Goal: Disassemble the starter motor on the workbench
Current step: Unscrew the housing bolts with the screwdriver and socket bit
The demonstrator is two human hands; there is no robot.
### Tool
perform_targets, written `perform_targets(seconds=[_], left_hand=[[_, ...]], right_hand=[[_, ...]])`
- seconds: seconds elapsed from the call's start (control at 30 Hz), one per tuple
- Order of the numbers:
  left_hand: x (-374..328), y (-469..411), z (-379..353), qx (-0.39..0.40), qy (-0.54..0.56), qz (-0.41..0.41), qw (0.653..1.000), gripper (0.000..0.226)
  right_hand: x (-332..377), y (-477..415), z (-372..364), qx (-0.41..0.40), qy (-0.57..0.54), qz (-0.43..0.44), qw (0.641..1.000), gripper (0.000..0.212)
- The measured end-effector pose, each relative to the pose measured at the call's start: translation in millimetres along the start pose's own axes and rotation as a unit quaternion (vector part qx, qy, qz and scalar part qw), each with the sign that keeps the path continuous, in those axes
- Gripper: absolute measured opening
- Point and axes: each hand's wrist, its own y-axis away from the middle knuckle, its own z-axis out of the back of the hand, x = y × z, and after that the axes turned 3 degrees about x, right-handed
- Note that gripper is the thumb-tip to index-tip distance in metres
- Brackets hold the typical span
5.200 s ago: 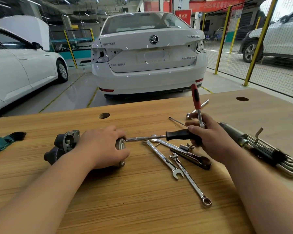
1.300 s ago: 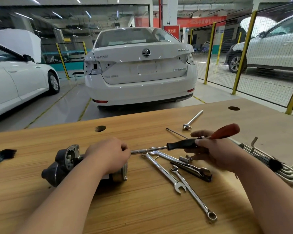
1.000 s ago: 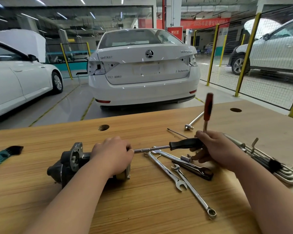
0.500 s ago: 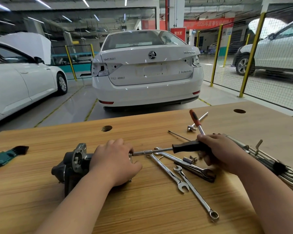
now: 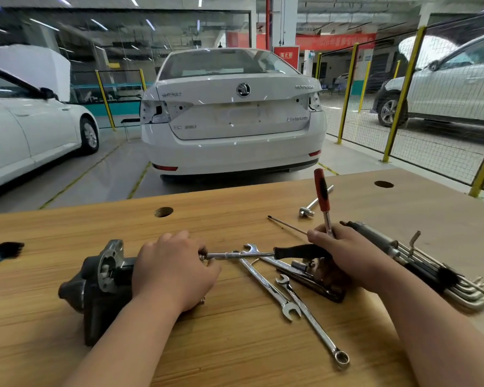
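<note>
The dark starter motor (image 5: 101,280) lies on its side on the wooden workbench (image 5: 235,344), its flange end to the left. My left hand (image 5: 173,269) grips the motor's right end and hides it. A long driver with a chrome shaft (image 5: 235,255) and a black handle runs from that end to my right hand (image 5: 344,258). My right hand holds the black handle together with a red-handled ratchet (image 5: 322,191), which stands nearly upright above my fingers.
Combination wrenches (image 5: 268,286) and a dark flat tool (image 5: 327,291) lie under the driver. A set of hex keys (image 5: 453,283) and a grey cylinder (image 5: 372,236) sit at right. A thin rod (image 5: 285,224) and an extension bar (image 5: 316,202) lie farther back. A green tool (image 5: 0,252) is at the left edge.
The red-handled ratchet has swung back and forth at my right hand, from lying over to the right to standing nearly upright now. My left hand has stayed on the motor.
</note>
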Motion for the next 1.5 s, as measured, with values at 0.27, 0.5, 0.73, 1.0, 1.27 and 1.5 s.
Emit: perform_targets(seconds=[0.27, 0.5, 0.73, 1.0, 1.27, 1.5], left_hand=[[-1, 1, 2, 0.013, -0.003, -0.001, 1.0, 0.041], [-1, 1, 4, 0.021, -0.009, -0.006, 1.0, 0.043], [-1, 2, 2, 0.012, 0.001, -0.006, 1.0, 0.041], [0, 4, 4, -0.011, 0.035, -0.01, 0.999, 0.028], [1, -1, 2, 0.024, 0.003, -0.017, 1.0, 0.039], [-1, -1, 3, 0.024, 0.004, -0.011, 1.0, 0.042]], right_hand=[[-2, -5, 2, 0.019, -0.045, 0.023, 0.999, 0.015], [-3, -12, -8, 0.03, -0.347, 0.029, 0.937, 0.03], [-6, -13, -17, -0.017, -0.391, 0.07, 0.917, 0.016], [-9, -18, -22, -0.052, -0.426, 0.076, 0.9, 0.022], [-3, -16, -17, -0.045, -0.325, 0.067, 0.942, 0.032], [4, -9, -11, -0.059, -0.132, 0.017, 0.989, 0.034]])
